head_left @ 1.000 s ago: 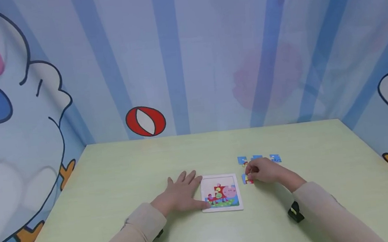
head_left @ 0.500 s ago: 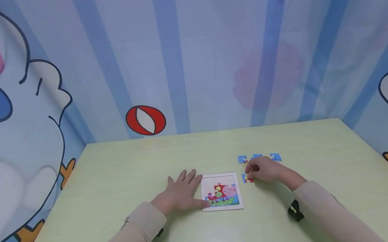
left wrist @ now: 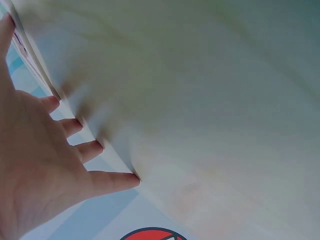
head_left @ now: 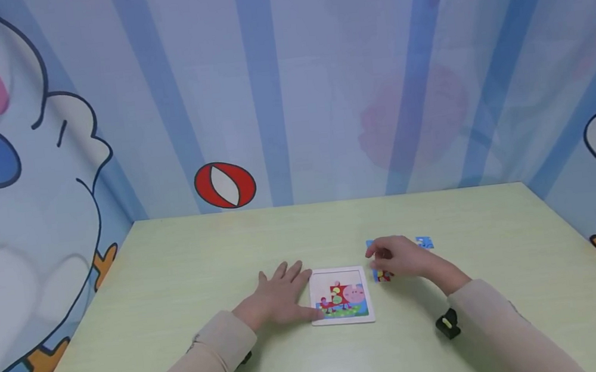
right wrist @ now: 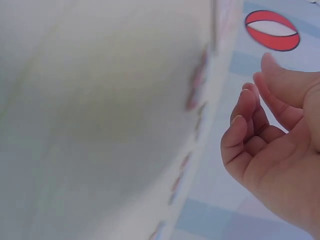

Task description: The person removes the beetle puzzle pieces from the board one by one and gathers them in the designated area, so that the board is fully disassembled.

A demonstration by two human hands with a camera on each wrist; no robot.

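A white-framed puzzle board [head_left: 343, 320] lies on the table, partly filled with pieces of a pink cartoon pig in red on green and blue. My left hand [head_left: 279, 298] is spread flat at its left side, thumb on the lower left corner. Just right of the board, my right hand [head_left: 404, 256] hovers over loose puzzle pieces. Its fingers are loosely bent and the right wrist view shows thumb and fingertips holding nothing. Below them lies a red-and-blue piece [head_left: 382, 276], partly covered. Behind it, one blue piece [head_left: 370, 243] is mostly hidden by the hand; another blue piece [head_left: 424, 242] shows at right.
The pale green table [head_left: 202, 249] ends at a blue striped backdrop [head_left: 310, 89] with a printed red-and-white ball [head_left: 225, 184]. Black wrist devices sit under both cuffs; the right one [head_left: 448, 323] shows plainly.
My right hand has lifted slightly and moved up and left from the near loose piece, with thumb and forefinger parting. It now covers the middle back piece. The left hand stays put.
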